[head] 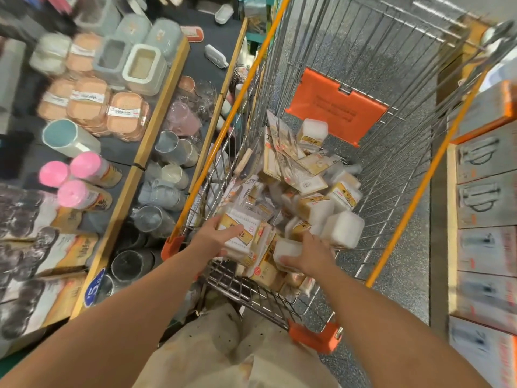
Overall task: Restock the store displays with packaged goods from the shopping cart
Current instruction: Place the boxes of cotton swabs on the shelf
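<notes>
Low in the frame, inside the orange-trimmed wire shopping cart (pixel 330 113), the left hand (pixel 215 238) grips a white gold-labelled flat packet (pixel 237 233); the right hand (pixel 310 254) clasps a white plastic box (pixel 286 249).

a white label (pixel 123 111) on a peach soap box (pixel 126 114), on the display far left of the hands, reads "soap box". a blue round sticker (pixel 94 288) on the shelf's wooden edge (pixel 145 152) shows "5". other print is too blurred to read.
</notes>
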Tool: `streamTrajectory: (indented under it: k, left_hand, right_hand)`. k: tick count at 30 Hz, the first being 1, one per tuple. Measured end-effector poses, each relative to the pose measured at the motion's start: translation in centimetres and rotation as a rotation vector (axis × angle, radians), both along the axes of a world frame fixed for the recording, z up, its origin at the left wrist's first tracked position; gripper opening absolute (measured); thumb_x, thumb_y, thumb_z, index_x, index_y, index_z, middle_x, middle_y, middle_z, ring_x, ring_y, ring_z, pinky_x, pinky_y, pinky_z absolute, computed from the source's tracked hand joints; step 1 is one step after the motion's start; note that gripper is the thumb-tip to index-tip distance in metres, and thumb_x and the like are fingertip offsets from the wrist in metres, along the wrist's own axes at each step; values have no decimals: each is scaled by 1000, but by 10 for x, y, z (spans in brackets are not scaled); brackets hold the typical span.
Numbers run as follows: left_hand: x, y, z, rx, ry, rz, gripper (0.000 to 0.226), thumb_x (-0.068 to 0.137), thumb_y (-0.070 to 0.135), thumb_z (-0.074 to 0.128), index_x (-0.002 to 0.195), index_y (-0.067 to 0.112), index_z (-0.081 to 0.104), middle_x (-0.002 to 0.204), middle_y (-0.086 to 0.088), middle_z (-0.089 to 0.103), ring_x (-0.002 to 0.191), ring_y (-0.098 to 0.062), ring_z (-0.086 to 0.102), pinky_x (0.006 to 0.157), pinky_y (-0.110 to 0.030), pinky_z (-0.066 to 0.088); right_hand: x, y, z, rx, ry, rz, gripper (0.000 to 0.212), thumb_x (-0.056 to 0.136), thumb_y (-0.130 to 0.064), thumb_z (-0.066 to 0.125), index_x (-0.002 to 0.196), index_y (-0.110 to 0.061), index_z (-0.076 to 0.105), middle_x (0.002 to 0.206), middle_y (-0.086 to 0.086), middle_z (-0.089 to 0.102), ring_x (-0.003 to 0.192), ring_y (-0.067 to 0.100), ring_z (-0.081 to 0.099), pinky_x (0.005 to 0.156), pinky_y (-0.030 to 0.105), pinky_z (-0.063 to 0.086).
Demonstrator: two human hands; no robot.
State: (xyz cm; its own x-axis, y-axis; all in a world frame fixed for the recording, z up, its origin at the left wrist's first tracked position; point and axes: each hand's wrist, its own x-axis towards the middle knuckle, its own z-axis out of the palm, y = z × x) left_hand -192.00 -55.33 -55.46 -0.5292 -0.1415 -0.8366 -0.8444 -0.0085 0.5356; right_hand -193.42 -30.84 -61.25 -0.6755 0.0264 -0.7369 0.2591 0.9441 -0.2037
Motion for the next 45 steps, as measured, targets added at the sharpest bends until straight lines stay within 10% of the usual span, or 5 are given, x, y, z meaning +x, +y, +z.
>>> streamTrajectory:
  k: [21, 25, 29, 36, 45]
  left_hand:
    - [17, -12, 74, 122, 249, 77, 44, 94, 44, 60, 130, 22, 48, 132, -5, 54, 98, -19, 59, 93, -46, 52]
    - [37, -26, 107, 108, 340, 123, 115, 51, 72, 83, 145, 23, 40, 145, -5, 48, 125, -33, 54, 102, -56, 47]
    - [70, -28, 163, 126, 549, 160, 55, 67, 29, 74, 118, 19, 55, 112, -8, 69, 93, -23, 70, 79, -38, 57]
    - [157, -28, 232, -46, 833, 444, 94, 73, -10, 76, 146, 30, 32, 105, -2, 70, 91, -18, 69, 73, -33, 59]
    - [349, -10, 310, -298, 907, 870, 86, 64, 25, 77, 141, 30, 38, 106, 2, 72, 88, -19, 68, 65, -31, 56]
  right_hand:
    - [-15, -7, 95, -880, -21, -616, 67, 66, -47, 83, 121, -28, 50, 119, 6, 61, 102, 25, 62, 82, 36, 46]
    - [-26, -27, 142, -952, 50, -531, 80, 69, -51, 81, 131, -13, 48, 113, 9, 71, 95, 25, 71, 79, 39, 55]
    - [-35, -62, 199, -1081, 63, -392, 72, 72, -58, 78, 123, -10, 61, 109, 11, 74, 93, 25, 73, 85, 40, 57]
    - [7, -112, 287, -1370, -92, -26, 32, 99, -30, 53, 125, -11, 58, 117, 17, 67, 98, 30, 67, 88, 43, 54]
    - [154, -180, 376, -1372, -282, 391, 59, 81, -16, 76, 130, -3, 46, 126, 22, 62, 99, 30, 67, 96, 51, 53]
